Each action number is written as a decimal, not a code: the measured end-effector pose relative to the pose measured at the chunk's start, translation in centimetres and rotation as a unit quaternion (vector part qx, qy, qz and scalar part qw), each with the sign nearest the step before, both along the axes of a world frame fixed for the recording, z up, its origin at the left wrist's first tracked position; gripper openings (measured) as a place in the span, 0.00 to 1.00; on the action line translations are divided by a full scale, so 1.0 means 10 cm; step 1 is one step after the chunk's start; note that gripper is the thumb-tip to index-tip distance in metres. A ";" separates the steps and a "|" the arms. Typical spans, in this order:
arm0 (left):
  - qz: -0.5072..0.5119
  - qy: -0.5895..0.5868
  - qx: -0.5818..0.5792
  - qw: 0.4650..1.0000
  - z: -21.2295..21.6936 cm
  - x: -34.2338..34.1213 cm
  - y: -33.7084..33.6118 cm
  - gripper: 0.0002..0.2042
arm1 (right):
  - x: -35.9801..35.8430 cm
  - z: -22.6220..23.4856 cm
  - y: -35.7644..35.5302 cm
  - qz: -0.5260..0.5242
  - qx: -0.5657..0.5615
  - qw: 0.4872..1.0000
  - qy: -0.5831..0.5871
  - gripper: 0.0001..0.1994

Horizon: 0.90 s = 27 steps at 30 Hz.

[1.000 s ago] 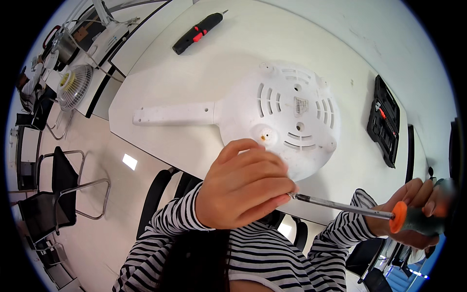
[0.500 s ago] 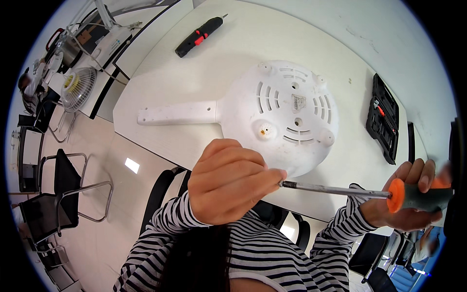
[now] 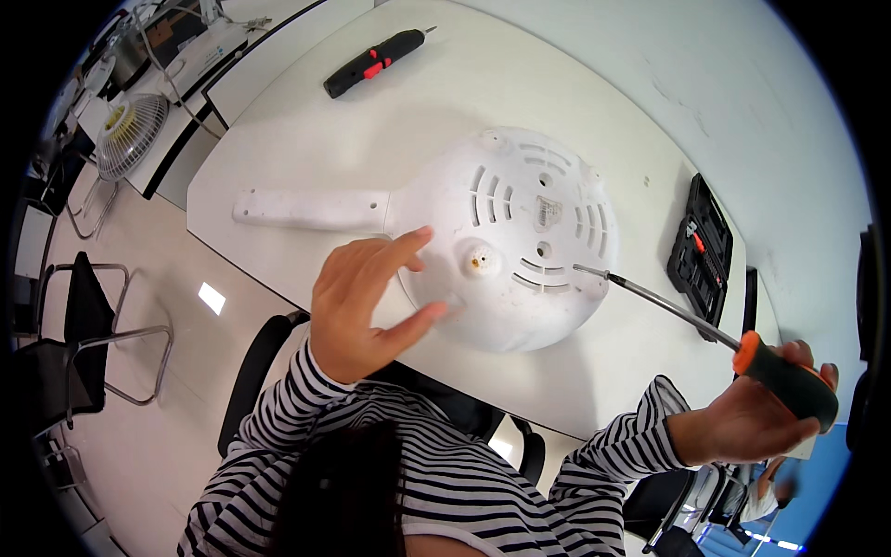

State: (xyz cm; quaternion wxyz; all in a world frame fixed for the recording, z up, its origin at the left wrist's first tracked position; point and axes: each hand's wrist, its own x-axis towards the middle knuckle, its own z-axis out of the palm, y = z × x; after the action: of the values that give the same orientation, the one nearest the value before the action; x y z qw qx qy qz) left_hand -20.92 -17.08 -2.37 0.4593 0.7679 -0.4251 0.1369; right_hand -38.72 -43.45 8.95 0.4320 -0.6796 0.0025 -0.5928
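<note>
A white round plastic base [image 3: 548, 316] with vent slots, screw holes and a long flat stem lies underside up on the table. My left hand [image 3: 357, 297] is open beside it, thumb and fingers spread over its near-left edge. In my right hand [image 3: 742, 427] is a screwdriver [image 3: 784, 376] with a dark green and orange handle and a long metal shaft. Its tip is over the base's right part, near the vent slots; I cannot tell whether it touches. Brownish residue marks the raised foot [image 3: 481, 261] nearest my left hand.
A black and red electric screwdriver [image 3: 374, 65] lies at the table's far left. An open black tool case [image 3: 701, 255] is by the wall on the right. At the left stand a side table with a fan cage [image 3: 133, 137] and black chairs [image 3: 88, 325].
My left hand has let go of the screwdriver's tip end, opened and moved left. The screwdriver's tip has swung up and away over the base. The whole view has shifted slightly.
</note>
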 end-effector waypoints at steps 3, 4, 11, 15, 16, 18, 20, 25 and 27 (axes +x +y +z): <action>0.042 0.004 0.001 0.999 -0.46 -0.02 0.19 0.26 | 0.25 -0.09 0.09 -0.113 -0.089 0.986 0.085 0.29; 0.054 0.015 0.015 0.998 -0.58 -0.06 0.25 0.25 | 0.31 -0.09 0.10 -0.123 -0.115 0.980 0.107 0.29; 0.140 -0.066 0.074 0.985 -0.86 -0.20 0.31 0.20 | 0.53 0.00 0.25 -0.102 -0.130 0.977 0.137 0.31; 0.130 -0.107 0.039 0.985 -0.93 -0.20 0.31 0.18 | 0.53 0.02 0.25 -0.095 -0.135 0.976 0.145 0.32; 0.120 -0.121 0.046 0.984 -0.93 -0.19 0.34 0.17 | 0.54 0.02 0.25 -0.093 -0.136 0.974 0.155 0.32; 0.106 -0.134 0.058 0.984 -0.91 -0.20 0.35 0.18 | 0.52 0.03 0.24 -0.088 -0.140 0.970 0.176 0.33; 0.091 -0.135 0.070 0.984 -0.88 -0.21 0.36 0.16 | 0.53 0.03 0.24 -0.093 -0.136 0.970 0.177 0.33; 0.101 -0.133 0.057 0.984 -0.88 -0.20 0.37 0.19 | 0.55 0.08 0.23 -0.093 -0.150 0.969 0.174 0.33; 0.099 -0.124 0.039 0.987 -0.87 -0.20 0.39 0.18 | 0.55 0.08 0.26 -0.086 -0.148 0.970 0.172 0.34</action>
State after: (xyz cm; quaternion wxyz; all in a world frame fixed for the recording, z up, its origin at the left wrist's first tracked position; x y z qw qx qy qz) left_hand -22.87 -13.17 -11.11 0.3566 0.8004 -0.4061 0.2592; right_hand -33.20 -40.88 9.75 0.2670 -0.8251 0.0470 -0.4957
